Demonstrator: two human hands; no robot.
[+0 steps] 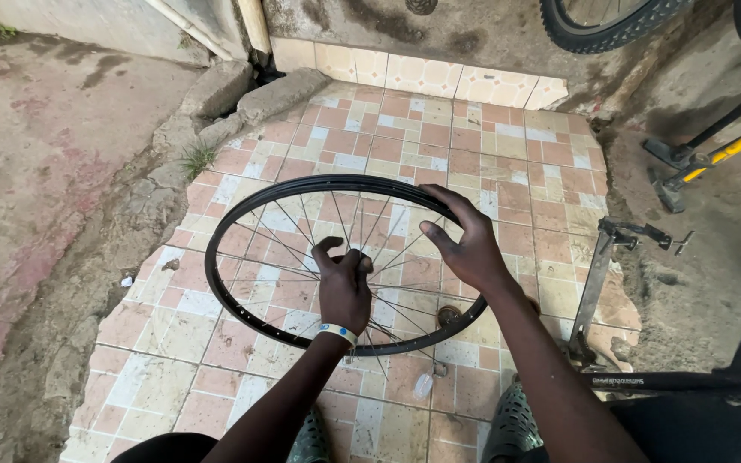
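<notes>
A black bicycle wheel rim with thin metal spokes is held roughly flat above a tiled floor. My left hand, with a pale band at the wrist, is closed around the spokes near the wheel's middle, where the hub is hidden under it. Over the rim's far right side, my right hand grips the rim from above, fingers curled over it.
The floor is small pink and cream tiles, edged by rough concrete at left. A bicycle fork and dark frame stand at the right. A yellow-handled tool lies further right. A tyre shows at the top.
</notes>
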